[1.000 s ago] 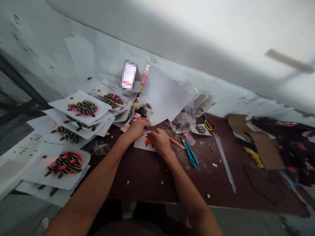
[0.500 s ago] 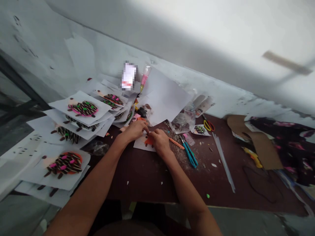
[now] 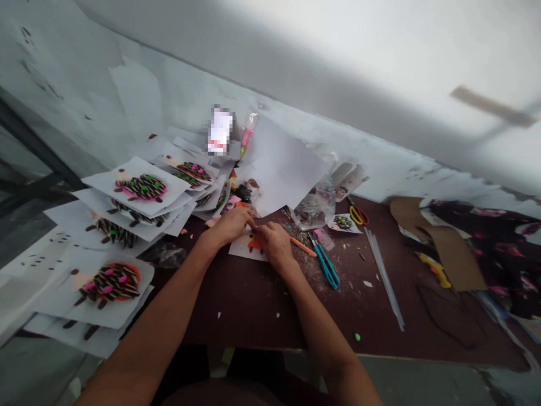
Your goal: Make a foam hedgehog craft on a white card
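Note:
A small white card [image 3: 239,249] with an orange shape [image 3: 255,242] on it lies on the dark red table. Over its upper left part is my left hand [image 3: 233,226], its fingers bent and pressed together. My right hand [image 3: 274,243] rests on the card's right side, fingers curled in. The fingertips of both hands meet at the top of the card; whatever is between them is too small to make out. Right of my right hand are an orange stick [image 3: 303,247] and teal-handled scissors [image 3: 327,268].
Stacked cards with hedgehog figures [image 3: 146,187] fill the left side. Behind my hands are a large white sheet [image 3: 281,163], a phone [image 3: 220,131] and clear plastic bags [image 3: 315,208]. Rightward lie yellow-red scissors [image 3: 358,215], clear sticks [image 3: 384,279] and a yellow glue gun [image 3: 435,269].

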